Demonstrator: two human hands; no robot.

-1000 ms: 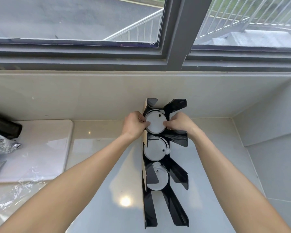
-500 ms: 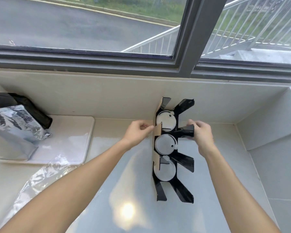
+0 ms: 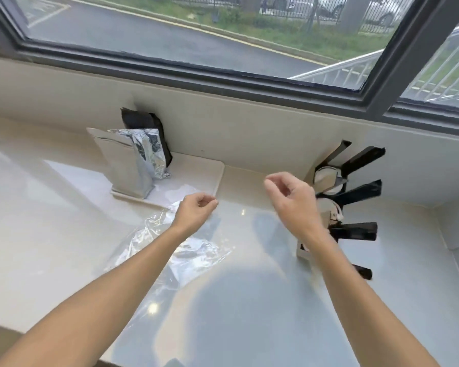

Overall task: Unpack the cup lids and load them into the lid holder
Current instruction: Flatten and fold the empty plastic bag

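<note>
The black lid holder (image 3: 361,189) lies on the pale counter at the right, its dividers fanning out to the right. White cup lids (image 3: 326,178) sit in its slots, partly hidden behind my right hand. My right hand (image 3: 294,202) hovers just left of the holder, fingers loosely curled and holding nothing. My left hand (image 3: 195,209) hangs over the counter's middle, above the crumpled clear plastic wrap (image 3: 175,247), fingers curled and empty.
A white tray (image 3: 191,178) at the back left carries a silver foil pouch (image 3: 135,162) and a black bag (image 3: 146,128) against the wall. A window runs along the back. A side wall closes the counter at the far right.
Both hands have let go of the holder and lids and drawn back to the left. My view has swung left, bringing the tray and pouches nearer the middle.
</note>
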